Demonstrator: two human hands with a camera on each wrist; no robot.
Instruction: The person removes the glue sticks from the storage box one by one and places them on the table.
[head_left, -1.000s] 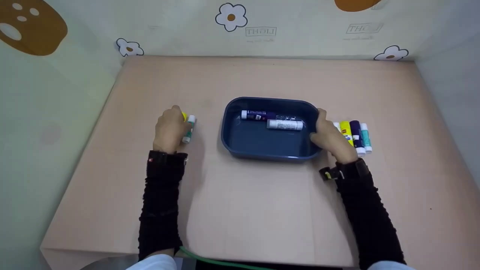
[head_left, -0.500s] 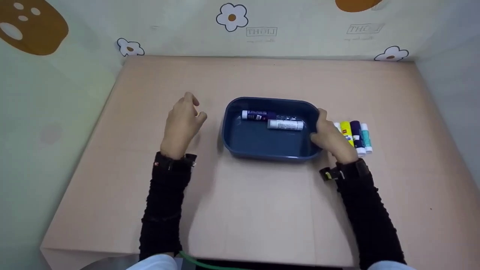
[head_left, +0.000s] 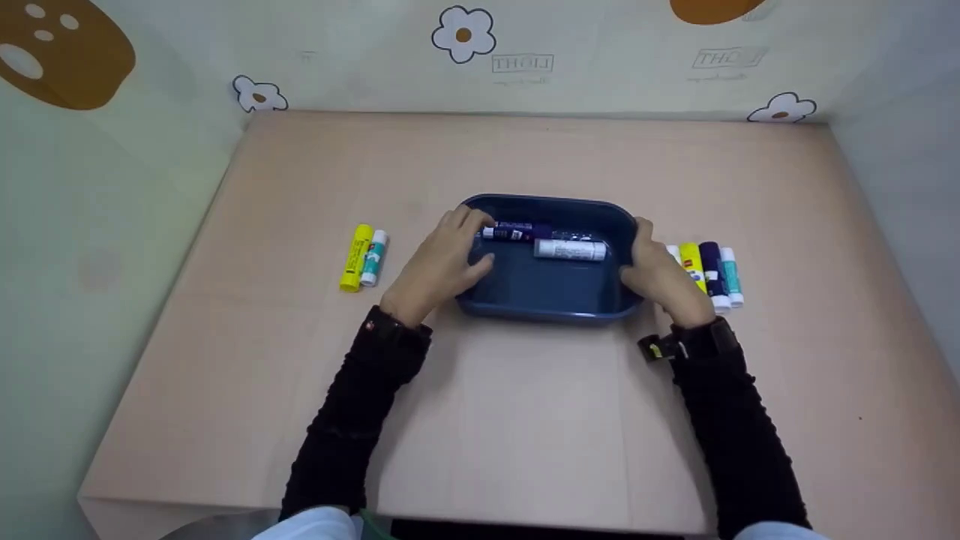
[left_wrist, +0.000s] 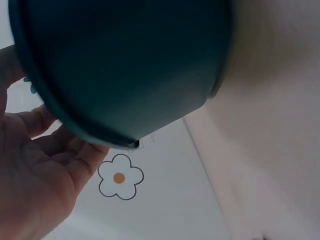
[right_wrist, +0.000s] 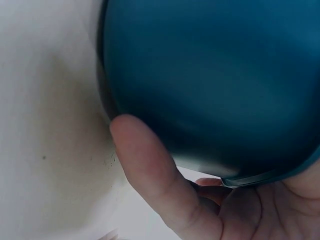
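Note:
A dark blue plastic tub (head_left: pixel 541 289) sits mid-table. Inside it lie a purple glue stick (head_left: pixel 517 231) and a white glue stick (head_left: pixel 571 249). My left hand (head_left: pixel 448 260) is on the tub's left wall, fingers over the rim near the purple stick and thumb inside. My right hand (head_left: pixel 661 276) grips the right wall. In the left wrist view my fingers (left_wrist: pixel 75 160) lie under the tub's rim (left_wrist: pixel 125 65). The right wrist view has my thumb (right_wrist: pixel 150 170) pressed on the tub's outer wall (right_wrist: pixel 210 75).
A yellow glue stick (head_left: pixel 355 257) and a teal one (head_left: pixel 373 257) lie side by side left of the tub. Several more sticks (head_left: pixel 711 271) lie in a row just right of my right hand. Flower-patterned walls enclose the table.
My left hand let go of the yellow and teal sticks at the left and moved right onto the tub's left wall. The right hand has stayed on the tub.

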